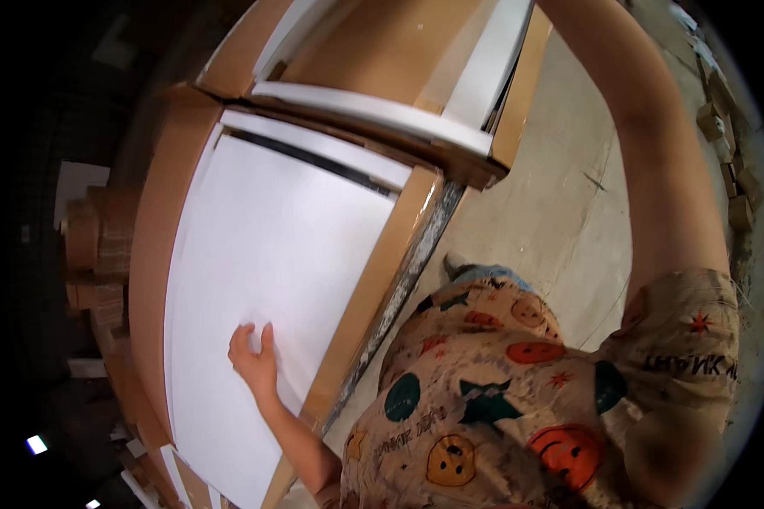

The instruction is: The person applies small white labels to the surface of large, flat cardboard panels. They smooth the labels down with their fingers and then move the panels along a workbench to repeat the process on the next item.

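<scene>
A large white panel (255, 246) lies flat in a long open cardboard box (373, 288), with its brown edges around it. My left hand (255, 358) is over the near part of this panel, thumb and fingers apart and slightly curled, holding nothing; whether the fingertips touch the surface I cannot tell. My right arm reaches far forward along the right side, and the hand is cut off by the top edge of the picture. Nearest to it is a second open cardboard box (511, 110) with white foam strips (365, 109) inside its edges and a brown sheet (356, 51) between them.
A dark gap (314, 161) runs across the far end of the white panel. Stacked cardboard boxes (102, 246) stand off to the left. To the right is a concrete floor (560, 187), with more boxes (726, 144) along the far right side.
</scene>
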`<action>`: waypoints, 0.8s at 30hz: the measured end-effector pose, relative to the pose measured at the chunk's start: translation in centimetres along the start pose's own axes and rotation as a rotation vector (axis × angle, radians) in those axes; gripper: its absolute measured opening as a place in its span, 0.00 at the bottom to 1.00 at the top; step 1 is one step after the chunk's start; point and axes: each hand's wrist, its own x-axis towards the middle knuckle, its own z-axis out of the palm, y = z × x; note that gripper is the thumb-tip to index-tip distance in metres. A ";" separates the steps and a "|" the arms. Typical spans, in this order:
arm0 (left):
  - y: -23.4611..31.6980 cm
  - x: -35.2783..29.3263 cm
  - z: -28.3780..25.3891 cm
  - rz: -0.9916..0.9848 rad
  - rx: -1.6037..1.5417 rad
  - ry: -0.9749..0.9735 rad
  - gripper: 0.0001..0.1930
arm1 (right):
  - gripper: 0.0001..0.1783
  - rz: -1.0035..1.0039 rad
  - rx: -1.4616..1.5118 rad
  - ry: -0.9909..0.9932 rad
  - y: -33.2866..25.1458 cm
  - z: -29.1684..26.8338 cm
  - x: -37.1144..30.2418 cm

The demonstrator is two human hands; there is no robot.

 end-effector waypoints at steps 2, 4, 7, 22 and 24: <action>0.7 0.7 -0.5 -0.014 0.008 -0.019 0.15 | 0.17 -0.179 -0.034 -0.043 -2.3 0.7 0.8; 1.3 2.1 -0.1 0.068 0.038 0.079 0.15 | 0.20 -0.172 0.005 0.116 -3.3 2.6 -0.2; 6.4 4.6 -3.1 0.189 -0.239 0.156 0.18 | 0.23 -0.179 0.097 0.172 -2.6 6.9 -0.3; 37.3 19.5 -5.5 0.858 -0.531 0.192 0.29 | 0.38 -0.252 0.264 0.289 -0.2 9.1 -4.4; 36.4 19.5 -4.0 0.919 -0.560 0.206 0.25 | 0.35 -0.180 0.213 0.283 1.4 8.5 -5.0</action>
